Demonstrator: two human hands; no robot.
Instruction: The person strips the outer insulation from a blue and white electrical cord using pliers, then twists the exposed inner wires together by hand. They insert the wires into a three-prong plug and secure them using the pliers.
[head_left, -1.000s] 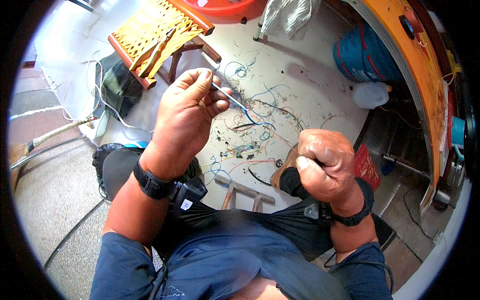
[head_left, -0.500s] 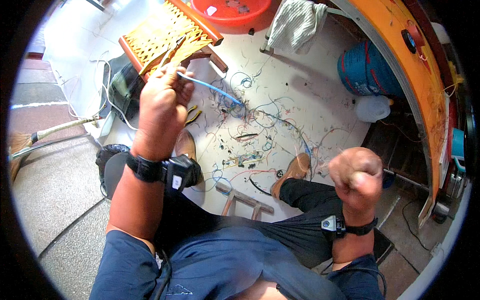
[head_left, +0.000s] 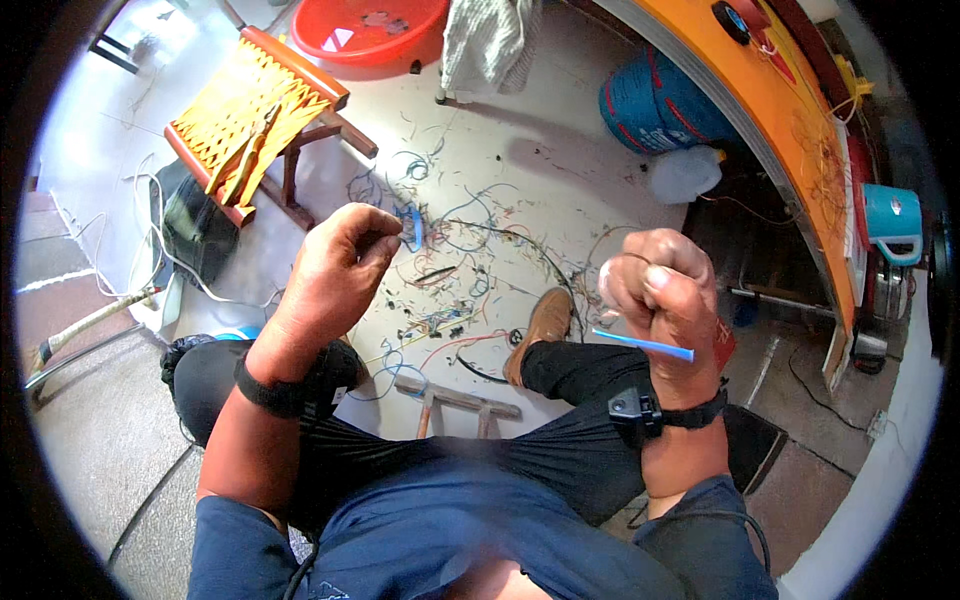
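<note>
My left hand (head_left: 340, 270) is raised over the floor with thumb and fingertips pressed together; what they pinch, if anything, is too small to make out. Just past its fingertips shows a short curved blue strip (head_left: 416, 230), like wire insulation; whether it touches the hand I cannot tell. My right hand (head_left: 660, 285) is closed in a fist, thumb across the curled fingers, its contents hidden. A straight blue strip (head_left: 642, 345) crosses in front of the right hand's heel and wrist; I cannot tell if it is held. Both wrists wear black straps.
Wire scraps (head_left: 440, 315) litter the floor between my feet. Long tools (head_left: 250, 155) lie on a yellow woven stool (head_left: 215, 120) at far left. Behind stand a red basin (head_left: 370, 45) and a blue bucket (head_left: 665, 100). An orange tabletop (head_left: 760, 90) curves along the right, with a teal mug (head_left: 892, 222).
The long blue strip that ran from my left hand is gone from it. My left hand has come down and nearer; a straight blue strip now shows by my right wrist. The whole view has shifted.
</note>
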